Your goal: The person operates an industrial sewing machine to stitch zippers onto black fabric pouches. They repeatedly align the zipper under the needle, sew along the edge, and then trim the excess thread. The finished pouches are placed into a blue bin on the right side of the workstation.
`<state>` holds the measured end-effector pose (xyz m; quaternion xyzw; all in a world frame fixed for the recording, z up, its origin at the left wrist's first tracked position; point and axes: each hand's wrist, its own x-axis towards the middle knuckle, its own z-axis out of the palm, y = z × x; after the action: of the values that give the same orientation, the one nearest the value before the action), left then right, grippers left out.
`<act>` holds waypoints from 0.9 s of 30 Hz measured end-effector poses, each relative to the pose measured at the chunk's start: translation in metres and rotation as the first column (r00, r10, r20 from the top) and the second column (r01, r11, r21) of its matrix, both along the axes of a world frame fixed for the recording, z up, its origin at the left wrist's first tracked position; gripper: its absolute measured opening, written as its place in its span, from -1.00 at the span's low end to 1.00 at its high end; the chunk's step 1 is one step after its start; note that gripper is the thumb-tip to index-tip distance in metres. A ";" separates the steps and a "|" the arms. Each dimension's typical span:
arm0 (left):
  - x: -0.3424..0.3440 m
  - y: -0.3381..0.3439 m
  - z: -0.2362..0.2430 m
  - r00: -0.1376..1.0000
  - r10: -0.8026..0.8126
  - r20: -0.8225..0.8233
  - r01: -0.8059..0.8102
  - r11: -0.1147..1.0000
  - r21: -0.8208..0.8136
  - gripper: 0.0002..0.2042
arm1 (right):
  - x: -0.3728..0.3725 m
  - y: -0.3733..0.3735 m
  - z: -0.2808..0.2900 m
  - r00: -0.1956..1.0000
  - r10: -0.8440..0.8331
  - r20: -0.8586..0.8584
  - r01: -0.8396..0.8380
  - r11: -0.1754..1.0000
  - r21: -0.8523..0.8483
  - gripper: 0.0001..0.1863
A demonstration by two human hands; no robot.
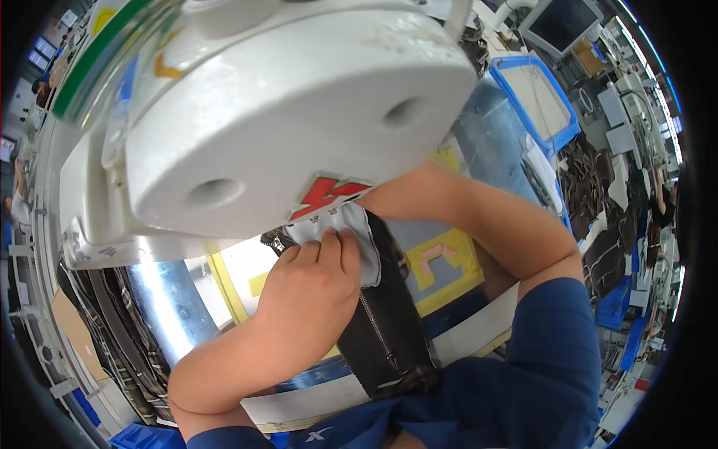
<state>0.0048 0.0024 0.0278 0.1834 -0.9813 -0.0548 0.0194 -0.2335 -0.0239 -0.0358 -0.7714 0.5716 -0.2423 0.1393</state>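
Observation:
My left hand point(320, 278) lies on a light grey fabric piece point(369, 258), fingers side by side, slightly bent and pressing down on it. Under the grey piece is a black garment panel point(400, 314) with a metal zipper point(378, 329) running toward me. My right hand point(389, 197) reaches in from the right to the far end of the cloth. Its fingers are hidden behind the white sewing machine head point(299, 112), which hangs over the work. Small metal-looking parts show at the grey piece's far edge.
A yellow template point(452, 280) with a pink outline lies right of the cloth. Dark plaid garments point(112, 329) hang at the left. A blue-framed panel point(538, 97) stands at the far right, near a pile of dark cloth pieces point(587, 179). A monitor point(561, 22) is farther back.

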 end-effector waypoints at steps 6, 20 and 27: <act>0.003 -0.003 0.008 0.995 0.073 0.067 -0.084 0.980 0.182 -0.37 | 0.005 0.008 0.017 0.996 -0.057 0.062 0.049 0.991 0.126 -0.79; 0.006 0.006 0.001 0.995 -0.031 0.093 0.035 0.998 -0.047 -0.40 | 0.014 0.013 0.028 0.986 -0.119 0.114 0.094 0.975 0.203 -0.70; 0.010 0.011 -0.003 0.992 0.004 0.123 0.001 0.999 -0.036 -0.40 | 0.011 0.004 0.010 0.995 0.055 -0.078 -0.055 0.998 -0.003 -0.66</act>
<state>0.0146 0.0133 0.0243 0.1869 -0.9813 -0.0256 -0.0379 -0.2229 -0.0203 -0.0262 -0.7962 0.5545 -0.2095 0.1216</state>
